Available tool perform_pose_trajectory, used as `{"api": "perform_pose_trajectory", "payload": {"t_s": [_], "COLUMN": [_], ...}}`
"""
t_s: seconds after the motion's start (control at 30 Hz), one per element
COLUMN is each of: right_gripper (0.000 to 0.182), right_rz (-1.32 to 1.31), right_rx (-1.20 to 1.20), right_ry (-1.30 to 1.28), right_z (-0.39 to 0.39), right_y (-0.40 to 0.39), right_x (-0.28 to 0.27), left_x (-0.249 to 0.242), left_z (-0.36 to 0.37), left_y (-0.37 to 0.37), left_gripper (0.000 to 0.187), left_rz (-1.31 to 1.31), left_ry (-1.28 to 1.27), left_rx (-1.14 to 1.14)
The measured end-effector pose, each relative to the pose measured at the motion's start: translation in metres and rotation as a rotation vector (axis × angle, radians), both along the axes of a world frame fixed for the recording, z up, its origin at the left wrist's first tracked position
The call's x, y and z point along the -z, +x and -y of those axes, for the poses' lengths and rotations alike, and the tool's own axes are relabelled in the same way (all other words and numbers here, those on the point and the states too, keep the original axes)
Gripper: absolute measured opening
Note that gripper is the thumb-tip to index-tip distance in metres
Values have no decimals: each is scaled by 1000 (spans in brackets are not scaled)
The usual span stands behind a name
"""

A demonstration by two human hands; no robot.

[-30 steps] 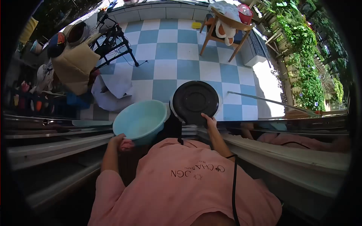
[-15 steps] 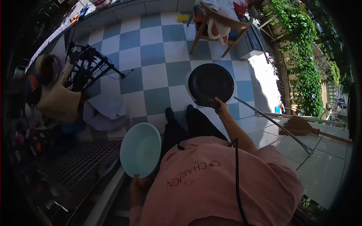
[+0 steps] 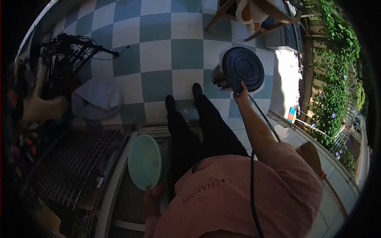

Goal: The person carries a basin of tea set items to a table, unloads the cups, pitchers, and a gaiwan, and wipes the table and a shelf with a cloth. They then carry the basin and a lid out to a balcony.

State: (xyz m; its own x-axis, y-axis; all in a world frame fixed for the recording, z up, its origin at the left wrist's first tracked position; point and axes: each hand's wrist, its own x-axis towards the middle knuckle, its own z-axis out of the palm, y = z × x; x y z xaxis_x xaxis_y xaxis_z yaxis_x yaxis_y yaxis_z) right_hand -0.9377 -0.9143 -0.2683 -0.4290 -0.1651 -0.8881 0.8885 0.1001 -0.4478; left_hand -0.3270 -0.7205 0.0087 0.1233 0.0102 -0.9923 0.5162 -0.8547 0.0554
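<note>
My right hand (image 3: 242, 94) is stretched forward, its fingers closed on the near edge of a dark round disc-like thing (image 3: 243, 69) with concentric rings. A shiny, dark, bulky part (image 3: 219, 75) shows at its left side; I cannot tell what kind of thing this is. Low at my left side, my left hand (image 3: 151, 195) grips the near rim of a pale green basin (image 3: 143, 162). The basin is tilted, with its hollow inside facing up and left. My legs and dark shoes (image 3: 170, 104) are between the two hands.
A black metal frame (image 3: 77, 49) with cables stands at the left, beside a pale cloth bundle (image 3: 98, 98). A wire rack (image 3: 71, 166) is at lower left. A wooden chair (image 3: 274, 10) stands ahead. At the right are a long pole (image 3: 265, 117) and a broom (image 3: 308, 154).
The dark round thing has turned over, from its hollow side to its ringed face, and moved right. The basin has tipped further on its side. My view has shifted with a step forward.
</note>
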Motion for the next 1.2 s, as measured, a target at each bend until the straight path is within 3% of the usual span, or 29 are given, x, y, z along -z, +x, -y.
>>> {"api": "perform_pose_trajectory", "payload": {"t_s": [0.1, 0.17, 0.27, 0.3, 0.37, 0.47, 0.5, 0.53, 0.77, 0.83, 0.87, 0.93, 0.97, 1.0, 1.07, 1.1, 1.13, 1.17, 1.2], "right_gripper": [31, 27, 29, 30, 32, 35, 36, 37, 38, 57, 57, 80, 80, 86, 101, 98, 96, 85, 74], "right_rz": [-10, -1, 92, 129, 76, 60, 57, 54, 124, 84, 82, 426, 425, 299, -6, -10, -12, -21, -23], "right_rx": [120, 174, 253, 279, 140, 170, 221, 273, 302, 184, 179, 188, 169, -246, -1076, -1340, -1619, -1794, -1974], "right_ry": [-34, -62, -68, -50, -225, -246, -264, -281, -410, -442, -445, -195, -209, -97, 124, 104, 72, 27, -23], "right_z": [19, 34, 54, 67, 79, 110, 115, 119, 134, 132, 132, 135, 137, 135, 127, 119, 111, 105, 95], "right_y": [-15, -32, -60, -67, -86, -83, -88, -91, -90, -93, -95, -81, -66, -43, 10, 39, 70, 102, 133], "right_x": [37, 67, 122, 135, 177, 204, 216, 227, 273, 272, 263, 219, 197, 171, 120, 99, 79, 58, 36], "left_x": [9, -22, -18, -19, -11, 0, 5, 89, 100, 104, 109, 106, 107, 118, 144, 137, 113, 144, 171], "left_z": [11, 74, 101, 90, 69, 100, 74, 124, -31, -26, -23, 0, 14, 13, -5, 45, 100, 81, 65], "left_y": [-19, -85, -108, -105, -101, -131, -120, -137, -38, -26, -24, -31, -35, -25, 0, -43, -79, -64, -56], "left_gripper": [50, 51, 53, 53, 57, 62, 62, 62, 59, 61, 65, 63, 62, 62, 61, 61, 58, 58, 60], "left_rz": [-121, 39, -124, -73, 98, 139, 153, 143, 67, 76, 76, 40, 5, 0, -206, -182, 161, 148, 97], "left_ry": [163, -142, 77, 120, -274, 19, 32, 65, 154, 189, 216, 209, 200, 181, -96, -126, 29, 30, -51], "left_rx": [-57, 1026, 936, 887, 1503, 1422, 1414, 1201, -238, -134, -39, -131, -217, -235, -118, -165, 78, -95, -121]}}
